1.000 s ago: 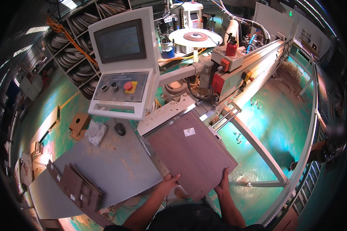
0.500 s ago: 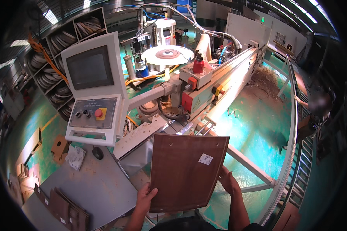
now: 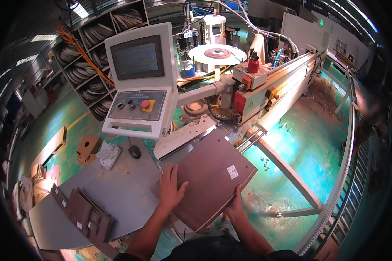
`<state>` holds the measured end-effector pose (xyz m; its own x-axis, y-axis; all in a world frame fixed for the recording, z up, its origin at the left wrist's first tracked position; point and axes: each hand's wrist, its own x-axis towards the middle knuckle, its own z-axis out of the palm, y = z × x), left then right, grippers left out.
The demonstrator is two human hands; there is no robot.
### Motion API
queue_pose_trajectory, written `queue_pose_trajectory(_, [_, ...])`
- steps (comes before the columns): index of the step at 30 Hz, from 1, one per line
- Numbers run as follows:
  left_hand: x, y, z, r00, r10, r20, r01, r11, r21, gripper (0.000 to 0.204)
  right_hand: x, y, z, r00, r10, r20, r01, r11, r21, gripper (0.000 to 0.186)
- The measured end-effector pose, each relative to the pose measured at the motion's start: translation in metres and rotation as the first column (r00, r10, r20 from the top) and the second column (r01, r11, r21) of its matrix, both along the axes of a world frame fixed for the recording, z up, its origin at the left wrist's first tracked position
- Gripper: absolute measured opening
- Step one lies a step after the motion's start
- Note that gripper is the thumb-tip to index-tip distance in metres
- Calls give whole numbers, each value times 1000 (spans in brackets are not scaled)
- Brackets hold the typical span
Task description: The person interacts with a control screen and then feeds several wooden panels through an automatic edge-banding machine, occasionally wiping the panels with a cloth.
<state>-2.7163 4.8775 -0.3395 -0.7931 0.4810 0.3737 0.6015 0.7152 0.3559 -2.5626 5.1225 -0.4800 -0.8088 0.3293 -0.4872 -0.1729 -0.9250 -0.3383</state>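
Observation:
A brown rectangular panel (image 3: 207, 172) with a white label and small holes is tilted across the machine's near end (image 3: 183, 139). My left hand (image 3: 172, 187) lies on the panel's left part, fingers spread. At the lower right edge, my right hand (image 3: 234, 202) grips the panel, its fingers partly hidden behind it. Left of them, several narrower brown boards (image 3: 85, 213) lie on the grey tabletop (image 3: 126, 191), with a black mouse (image 3: 134, 151) and a crumpled white plastic packet (image 3: 109, 154) farther back.
A control console (image 3: 137, 108) with screen and red button stands over the table. The machine's long beam (image 3: 283, 93) runs back rightward. A frame bar (image 3: 287, 174) crosses the green floor beside a roller conveyor (image 3: 353, 200); a person (image 3: 366, 126) is dimly visible at far right.
The panel was raised upright half a second ago and is now tipped down, turned with its label toward the right. My left hand has moved from gripping its edge onto its face, fingers spread.

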Motion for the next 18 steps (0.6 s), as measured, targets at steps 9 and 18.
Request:
queue_pose_trajectory(9, [118, -55, -57, 940, -147, 309, 218, 953, -210, 118, -61, -31, -28, 989, -98, 111, 93, 995, 43, 80])
queue_pose_trajectory(18, [55, -57, -93, 956, -128, 263, 199, 943, -266, 118, -95, -36, -5, 985, 19, 172, -8, 998, -61, 88])
